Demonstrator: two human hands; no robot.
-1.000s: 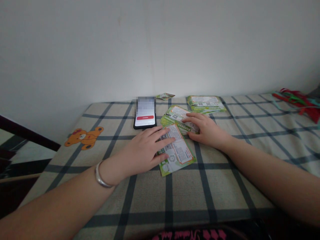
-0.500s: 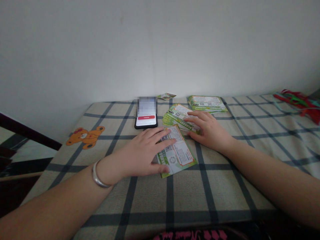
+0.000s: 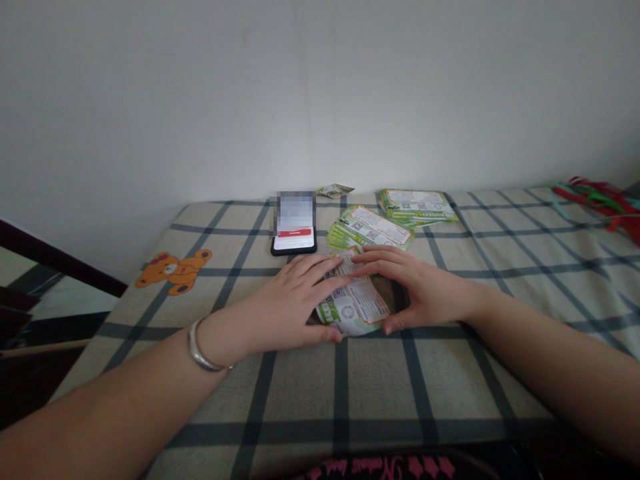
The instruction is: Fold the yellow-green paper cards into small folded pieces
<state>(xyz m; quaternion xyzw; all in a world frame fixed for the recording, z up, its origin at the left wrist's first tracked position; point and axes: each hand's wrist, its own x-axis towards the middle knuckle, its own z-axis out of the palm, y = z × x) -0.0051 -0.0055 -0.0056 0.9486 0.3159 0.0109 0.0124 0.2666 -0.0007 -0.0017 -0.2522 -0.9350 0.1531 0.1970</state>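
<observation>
Green-bordered printed card (image 3: 361, 304) lies on the checked bedspread (image 3: 340, 393), directly between both hands. Right hand (image 3: 423, 291) has moved off the fanned cards and down to this card, fingers reaching over its top and thumb at its near edge. Left hand (image 3: 285, 301), silver bangle (image 3: 200, 347) on the wrist, rests fingers across the card from the other side. Hands now close in narrowly around it, fingertips nearly meeting; whether either grips or only presses, cannot tell.

Fanned cards (image 3: 367, 228), now uncovered, at 12 o'clock. Card stack (image 3: 416, 205) at 1 o'clock. Black phone (image 3: 294, 247) at 11 o'clock, small green packet (image 3: 334, 191) beyond it. Orange teddy-bear patch (image 3: 173, 271) at 9 o'clock. Red and green ribbons (image 3: 600, 203) at 2 o'clock, against a white wall (image 3: 320, 100).
</observation>
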